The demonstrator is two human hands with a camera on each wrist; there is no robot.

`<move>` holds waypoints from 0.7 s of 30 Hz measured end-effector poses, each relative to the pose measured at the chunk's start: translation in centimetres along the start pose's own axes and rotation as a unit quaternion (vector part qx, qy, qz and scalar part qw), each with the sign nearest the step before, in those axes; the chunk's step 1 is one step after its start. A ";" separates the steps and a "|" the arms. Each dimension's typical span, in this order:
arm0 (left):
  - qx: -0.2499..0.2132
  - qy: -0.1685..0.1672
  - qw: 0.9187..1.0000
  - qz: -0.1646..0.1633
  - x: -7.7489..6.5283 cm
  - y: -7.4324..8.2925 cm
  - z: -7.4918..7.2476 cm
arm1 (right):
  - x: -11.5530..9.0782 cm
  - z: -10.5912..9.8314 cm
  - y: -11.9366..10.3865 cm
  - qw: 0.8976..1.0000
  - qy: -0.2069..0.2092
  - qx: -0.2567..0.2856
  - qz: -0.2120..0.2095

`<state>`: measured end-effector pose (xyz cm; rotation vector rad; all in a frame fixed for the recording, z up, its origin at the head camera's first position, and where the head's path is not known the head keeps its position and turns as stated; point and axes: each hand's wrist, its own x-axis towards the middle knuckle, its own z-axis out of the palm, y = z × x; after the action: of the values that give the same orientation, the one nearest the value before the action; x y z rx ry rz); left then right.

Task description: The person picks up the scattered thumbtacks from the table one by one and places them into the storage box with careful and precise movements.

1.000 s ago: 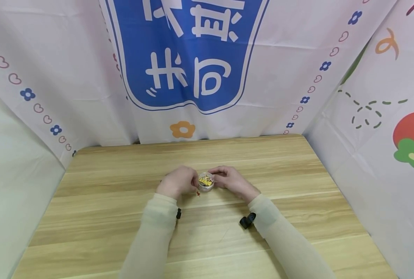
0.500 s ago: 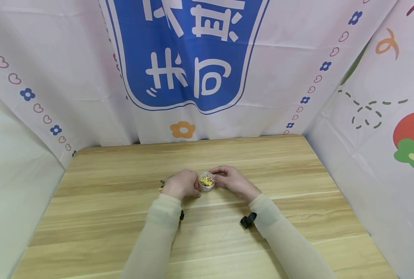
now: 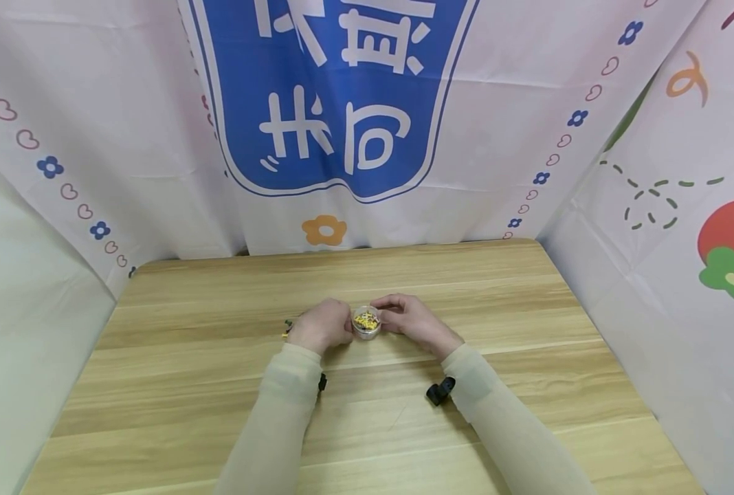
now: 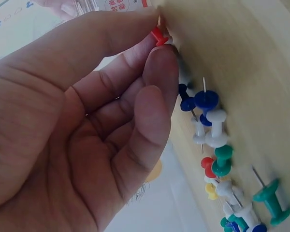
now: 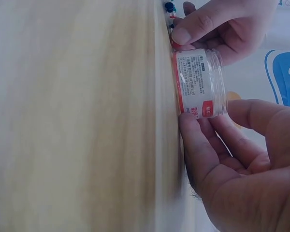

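Observation:
A small clear plastic jar [image 5: 195, 84] with a printed label stands uncapped on the table, with mostly yellow push pins [image 3: 365, 320] showing inside. My right hand [image 3: 413, 324] holds the jar from its right side, thumb near the base and fingers by the rim. To the left of the jar, my left hand [image 3: 322, 326] pinches a red push pin [image 4: 158, 36] between thumb and fingertips, low beside the jar wall. Behind that hand lie loose push pins in several colours, among them a green push pin [image 4: 271, 200] and a blue push pin [image 4: 206, 100].
The wood-grain table [image 3: 466, 440] reaches back to a printed white cloth [image 3: 491, 137] that hangs behind it. More cloth hangs at the left and right sides. A black wrist camera [image 3: 440, 390] sits by my right cuff.
My left hand has shifted slightly right, up against the jar, uncovering loose pins on its left. The red pin, visible below its fingers a second ago, is now hidden in the head view.

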<state>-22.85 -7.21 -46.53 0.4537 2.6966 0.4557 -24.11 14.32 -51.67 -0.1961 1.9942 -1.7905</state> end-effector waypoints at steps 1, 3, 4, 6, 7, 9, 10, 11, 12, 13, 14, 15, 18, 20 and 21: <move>-0.002 -0.001 1.000 0.000 0.0 0.0 0.0 | 0.0 0.0 0.0 1.000 0.001 0.000 0.001; -0.005 -0.002 1.000 -0.002 0.0 -0.2 -0.2 | 0.0 0.0 -0.1 1.000 0.002 0.001 0.002; -0.007 -0.002 1.000 -0.003 0.1 -0.3 -0.2 | 0.0 0.0 -0.1 1.000 0.002 0.003 0.002; -0.011 0.002 1.000 -0.004 0.0 -0.6 -0.4 | -0.1 0.0 -0.1 1.000 -0.001 0.003 0.002; -0.013 0.005 1.000 -0.003 -0.1 -0.7 -0.5 | -0.1 0.0 -0.1 1.000 -0.004 0.002 0.001; -0.024 0.011 1.000 -0.002 -0.2 -1.1 -0.8 | -0.2 -0.2 -0.1 1.000 -0.012 -0.003 0.000; -0.032 0.013 0.999 -0.001 -0.4 -1.2 -1.0 | -0.2 -0.3 -0.1 1.000 -0.017 -0.015 -0.001; -0.038 0.017 0.999 0.001 -0.5 -1.3 -1.2 | -0.2 -0.4 -0.1 0.999 -0.022 -0.029 -0.002; -0.039 0.020 0.999 0.005 -0.7 -1.4 -1.4 | -0.1 -0.6 -0.1 0.999 -0.029 -0.042 -0.004; -0.040 0.023 0.999 0.007 -0.8 -1.5 -1.6 | -0.1 -0.7 0.0 0.998 -0.037 -0.055 -0.008; -0.041 0.026 0.999 0.010 -0.9 -1.7 -1.8 | -0.1 -0.9 0.0 0.997 -0.044 -0.068 -0.012; -0.038 0.031 0.999 0.013 -1.0 -1.8 -2.0 | 0.0 -1.1 0.1 0.995 -0.052 -0.081 -0.014; -0.022 0.045 0.998 0.025 -1.1 -2.1 -2.3 | 0.0 -1.4 0.1 0.992 -0.073 -0.098 -0.028; -0.017 0.053 0.998 0.029 -1.1 -2.3 -2.4 | 0.0 -1.5 0.1 0.991 -0.082 -0.103 -0.032; -0.015 0.056 0.998 0.030 -1.1 -2.3 -2.5 | 0.0 -1.6 0.1 0.990 -0.085 -0.103 -0.035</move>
<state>-23.44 -10.31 -44.85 0.5166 2.7852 0.5547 -24.74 15.74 -51.63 -0.4728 2.0676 -1.5479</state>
